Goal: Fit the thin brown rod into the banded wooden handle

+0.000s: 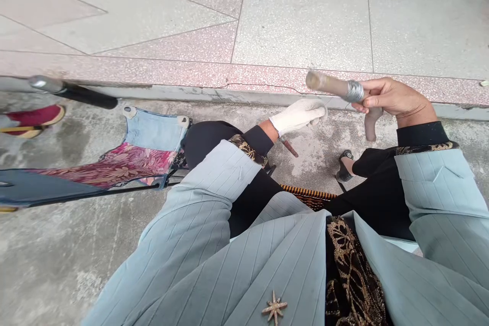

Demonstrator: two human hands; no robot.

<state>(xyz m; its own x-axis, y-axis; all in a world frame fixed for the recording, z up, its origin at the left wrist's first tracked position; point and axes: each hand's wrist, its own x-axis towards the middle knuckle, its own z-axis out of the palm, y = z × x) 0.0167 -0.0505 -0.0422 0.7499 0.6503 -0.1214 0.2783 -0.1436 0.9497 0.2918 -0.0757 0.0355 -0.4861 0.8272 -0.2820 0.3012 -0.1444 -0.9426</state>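
My right hand point(397, 99), bare, grips a pale brown wooden stick point(330, 84) with a coil of silvery wire point(354, 91) wound round it. The stick's shorter lower part point(370, 127) hangs below my fingers. To the left, my left hand point(300, 116) wears a white knitted glove; its fingers are closed on thin wire, a curve of which shows at the fingertips. A reddish-brown handle point(290, 147) sticks out just below the glove. Whether it lies on the ground or is held, I cannot tell.
A folding seat point(151, 130) of blue and red patterned cloth stands at left, near a blurred black-and-silver tube point(72, 92). Beyond my hands runs a raised tiled step point(298, 25). A red shoe point(36, 117) is at far left; a woven seat edge point(309, 194) shows between my legs.
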